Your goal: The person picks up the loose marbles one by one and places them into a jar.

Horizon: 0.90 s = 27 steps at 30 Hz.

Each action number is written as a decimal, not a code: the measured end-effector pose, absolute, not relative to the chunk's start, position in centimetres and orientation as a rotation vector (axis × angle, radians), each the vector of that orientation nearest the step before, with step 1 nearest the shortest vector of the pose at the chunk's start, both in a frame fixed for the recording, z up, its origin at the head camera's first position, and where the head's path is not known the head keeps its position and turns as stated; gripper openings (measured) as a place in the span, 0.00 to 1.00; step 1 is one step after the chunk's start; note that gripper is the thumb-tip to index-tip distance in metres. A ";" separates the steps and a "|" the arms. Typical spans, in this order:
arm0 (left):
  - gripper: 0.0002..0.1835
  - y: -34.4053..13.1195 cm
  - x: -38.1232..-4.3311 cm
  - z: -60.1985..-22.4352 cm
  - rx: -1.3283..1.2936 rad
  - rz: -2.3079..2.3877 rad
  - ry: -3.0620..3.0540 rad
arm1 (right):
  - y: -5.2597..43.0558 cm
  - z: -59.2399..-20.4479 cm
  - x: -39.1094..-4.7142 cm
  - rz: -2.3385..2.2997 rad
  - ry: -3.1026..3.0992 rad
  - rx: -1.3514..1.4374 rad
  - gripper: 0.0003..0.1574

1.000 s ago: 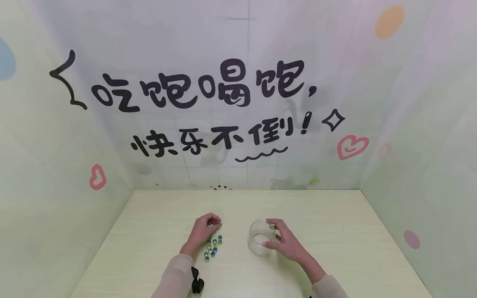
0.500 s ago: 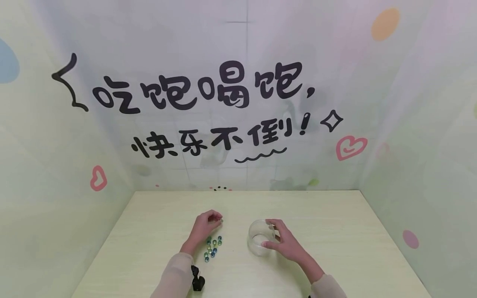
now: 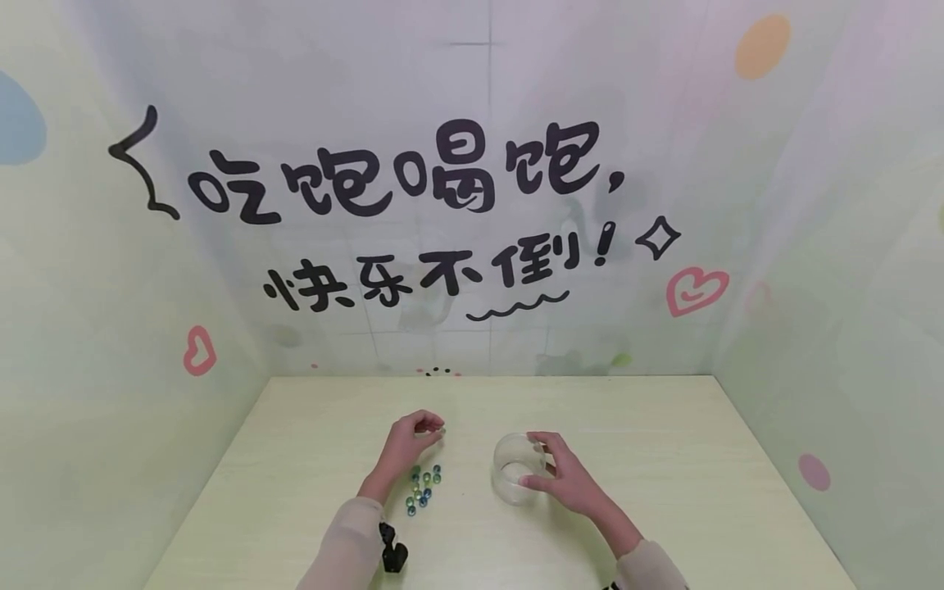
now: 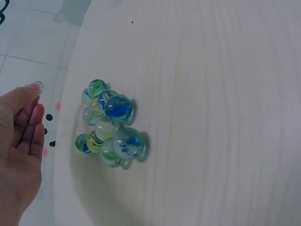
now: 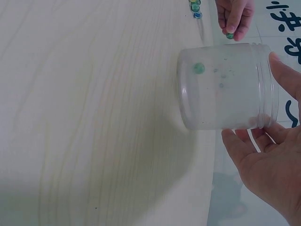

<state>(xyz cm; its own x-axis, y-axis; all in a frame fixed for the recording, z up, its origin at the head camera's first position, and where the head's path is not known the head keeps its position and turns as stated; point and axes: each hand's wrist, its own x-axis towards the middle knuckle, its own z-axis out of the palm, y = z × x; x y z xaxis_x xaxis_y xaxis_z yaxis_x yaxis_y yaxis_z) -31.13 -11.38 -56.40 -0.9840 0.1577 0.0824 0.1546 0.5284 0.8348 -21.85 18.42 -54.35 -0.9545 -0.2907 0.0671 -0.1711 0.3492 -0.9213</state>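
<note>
My left hand pinches a small glass marble between thumb and fingertips, raised beyond the other marbles. That marble looks green in the right wrist view, where the left hand also appears. Just below the hand, a cluster of blue, green and yellow glass marbles lies on the table. My right hand grips a clear wide-mouthed jar from its right side, thumb and fingers curled round near the rim. A green round spot shows through the jar wall; whether it is inside, I cannot tell.
The pale wood table meets a printed back wall with black lettering, and side walls close both ends. On the left wrist a black device is strapped close to the table surface.
My left hand has risen slightly, away from the marble cluster and a little to the right, with the pinched marble. The right hand and the jar have stayed in place.
</note>
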 end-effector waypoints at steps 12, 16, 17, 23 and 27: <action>0.08 -10.9 -30.9 -56.0 0.309 1.508 2.744 | 18.5 -54.0 -21.8 -1.706 2.454 -0.463 0.42; 0.08 -10.6 -31.0 -56.0 0.315 1.520 2.733 | 18.6 -54.0 -21.8 -1.700 2.455 -0.461 0.42; 0.08 -10.6 -30.9 -55.9 0.316 1.519 2.734 | 18.6 -54.0 -21.8 -1.699 2.456 -0.460 0.42; 0.09 -10.1 -30.2 -55.2 0.336 1.517 2.748 | 18.6 -54.0 -21.8 -1.698 2.457 -0.461 0.42; 0.08 -9.9 -29.8 -55.1 0.387 1.513 2.760 | 18.6 -54.0 -21.7 -1.697 2.459 -0.460 0.43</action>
<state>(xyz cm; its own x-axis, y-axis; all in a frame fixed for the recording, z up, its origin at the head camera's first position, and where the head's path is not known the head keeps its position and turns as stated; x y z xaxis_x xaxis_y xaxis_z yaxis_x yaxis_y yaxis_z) -29.83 -9.89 -55.06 -0.9698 0.1980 0.1423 0.2265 0.5149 0.8268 -21.75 18.61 -53.96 -0.9467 -0.3135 0.0735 -0.1800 0.3258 -0.9281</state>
